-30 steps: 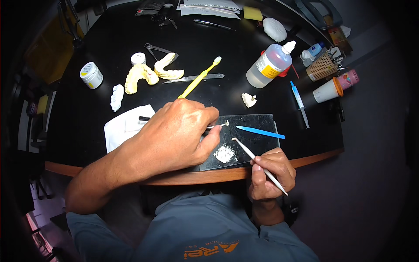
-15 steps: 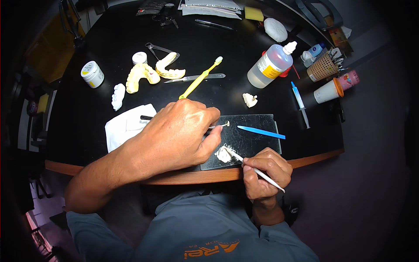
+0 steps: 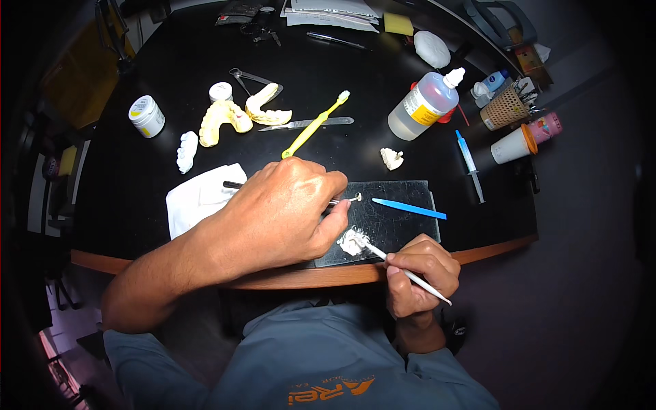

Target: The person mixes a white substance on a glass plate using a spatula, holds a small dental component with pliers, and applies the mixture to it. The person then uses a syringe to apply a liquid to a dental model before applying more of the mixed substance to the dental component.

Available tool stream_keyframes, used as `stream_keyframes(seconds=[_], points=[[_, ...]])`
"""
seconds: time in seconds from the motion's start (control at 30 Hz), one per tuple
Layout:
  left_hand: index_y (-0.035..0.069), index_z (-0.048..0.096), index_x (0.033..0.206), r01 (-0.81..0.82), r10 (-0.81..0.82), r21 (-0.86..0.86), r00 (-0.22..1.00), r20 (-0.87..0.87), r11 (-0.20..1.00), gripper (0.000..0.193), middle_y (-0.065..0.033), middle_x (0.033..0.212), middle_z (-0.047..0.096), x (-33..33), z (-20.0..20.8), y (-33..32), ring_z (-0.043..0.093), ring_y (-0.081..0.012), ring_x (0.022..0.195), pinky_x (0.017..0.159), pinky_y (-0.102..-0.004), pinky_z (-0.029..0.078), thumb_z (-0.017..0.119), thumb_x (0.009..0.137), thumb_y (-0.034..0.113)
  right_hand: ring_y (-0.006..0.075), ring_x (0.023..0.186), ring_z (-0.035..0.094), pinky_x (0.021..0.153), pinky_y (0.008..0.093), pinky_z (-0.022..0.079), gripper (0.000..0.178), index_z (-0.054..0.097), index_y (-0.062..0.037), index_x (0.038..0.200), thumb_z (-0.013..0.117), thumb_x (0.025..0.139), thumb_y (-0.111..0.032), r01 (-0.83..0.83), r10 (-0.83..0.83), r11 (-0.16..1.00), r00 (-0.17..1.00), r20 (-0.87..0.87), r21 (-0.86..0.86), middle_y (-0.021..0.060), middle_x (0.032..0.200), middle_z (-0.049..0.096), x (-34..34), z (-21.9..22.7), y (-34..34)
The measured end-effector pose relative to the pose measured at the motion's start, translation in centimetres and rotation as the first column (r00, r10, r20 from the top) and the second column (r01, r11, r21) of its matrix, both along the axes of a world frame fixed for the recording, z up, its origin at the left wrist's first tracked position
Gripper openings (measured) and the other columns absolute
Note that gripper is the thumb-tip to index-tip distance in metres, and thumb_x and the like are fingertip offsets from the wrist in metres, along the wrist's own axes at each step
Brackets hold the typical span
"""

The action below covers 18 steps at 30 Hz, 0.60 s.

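Observation:
My left hand (image 3: 287, 205) is closed round a slim metal instrument (image 3: 335, 201). At its tip sits a small off-white piece (image 3: 357, 197), above a dark glass slab (image 3: 403, 188). A dark rod end (image 3: 233, 184) shows on the far side of that hand; whether it belongs to the same instrument I cannot tell. Pinched in my right hand (image 3: 422, 273) is a slender white spatula (image 3: 427, 287), its tip touching a mound of white paste (image 3: 352, 242) on the slab. A blue plastic spatula (image 3: 410, 208) lies on the slab's right part.
Behind my hands lie a yellow toothbrush (image 3: 314, 127), a scalpel (image 3: 335, 121), yellowish dental casts (image 3: 222, 121) and a small tooth model (image 3: 391, 158). A clear bottle (image 3: 424, 102) and a syringe (image 3: 470, 164) are to the right. White tissue (image 3: 188, 205) lies left, near a white jar (image 3: 146, 116).
My right hand has shifted slightly right and down with the white spatula, whose tip stays at the paste. My left hand and the held piece have moved only a little.

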State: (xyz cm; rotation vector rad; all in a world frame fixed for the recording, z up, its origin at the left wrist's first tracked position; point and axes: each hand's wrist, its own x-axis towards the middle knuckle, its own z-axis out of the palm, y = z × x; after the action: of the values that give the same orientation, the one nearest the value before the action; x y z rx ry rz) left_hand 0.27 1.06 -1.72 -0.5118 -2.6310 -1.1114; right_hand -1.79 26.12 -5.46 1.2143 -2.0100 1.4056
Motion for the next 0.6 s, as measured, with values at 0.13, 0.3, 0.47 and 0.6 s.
stream_keyframes(seconds=[0.13, 0.3, 0.47, 0.6], points=[[-0.007, 0.067, 0.081, 0.003, -0.003, -0.004, 1.0, 0.007, 1.0, 0.015, -0.0217, 0.067, 0.063, 0.0, 0.0, 0.0, 0.064, -0.0396, 0.061, 0.061, -0.046, 0.051, 0.071, 0.088, 0.006, 0.0207, 0.064, 0.07, 0.058, 0.0289, 0.055, 0.019, 0.073, 0.0033, 0.096, 0.069, 0.077, 0.004, 0.078, -0.081, 0.995, 0.995, -0.05, -0.058, 0.012, 0.075, 0.071, 0.1, -0.4, 0.5], [-0.007, 0.066, 0.08, 0.018, -0.018, -0.001, 1.0, 0.005, 1.0, 0.016, -0.0216, 0.067, 0.063, 0.0, 0.0, 0.1, 0.064, -0.0401, 0.061, 0.06, -0.0464, 0.051, 0.071, 0.088, 0.006, 0.0229, 0.071, 0.074, 0.064, 0.0312, 0.059, 0.02, 0.074, 0.0039, 0.1, 0.07, 0.081, 0.01, 0.136, -0.145, 0.987, 0.984, -0.106, -0.082, 0.014, 0.084, 0.075, -0.1, -0.4, -0.3], [-0.007, 0.065, 0.08, 0.031, -0.03, -0.011, 0.999, 0.02, 0.999, 0.017, -0.0216, 0.068, 0.063, 0.0, 0.1, 0.1, 0.064, -0.0402, 0.061, 0.06, -0.0466, 0.051, 0.07, 0.089, 0.007, 0.0243, 0.075, 0.076, 0.066, 0.0316, 0.061, 0.021, 0.075, 0.0042, 0.102, 0.074, 0.081, 0.009, 0.113, -0.119, 0.992, 0.987, -0.11, -0.057, 0.0147, 0.087, 0.077, -0.3, -0.6, -0.4], [-0.007, 0.065, 0.079, 0.036, -0.036, -0.004, 0.999, 0.017, 0.999, 0.017, -0.0217, 0.068, 0.063, 0.0, 0.0, 0.1, 0.063, -0.0402, 0.061, 0.06, -0.0467, 0.05, 0.07, 0.089, 0.007, 0.0246, 0.074, 0.076, 0.065, 0.0317, 0.06, 0.022, 0.076, 0.0038, 0.102, 0.076, 0.08, 0.009, 0.112, -0.116, 0.993, 0.987, -0.107, -0.044, 0.0147, 0.086, 0.077, -0.2, -0.6, -0.4]])
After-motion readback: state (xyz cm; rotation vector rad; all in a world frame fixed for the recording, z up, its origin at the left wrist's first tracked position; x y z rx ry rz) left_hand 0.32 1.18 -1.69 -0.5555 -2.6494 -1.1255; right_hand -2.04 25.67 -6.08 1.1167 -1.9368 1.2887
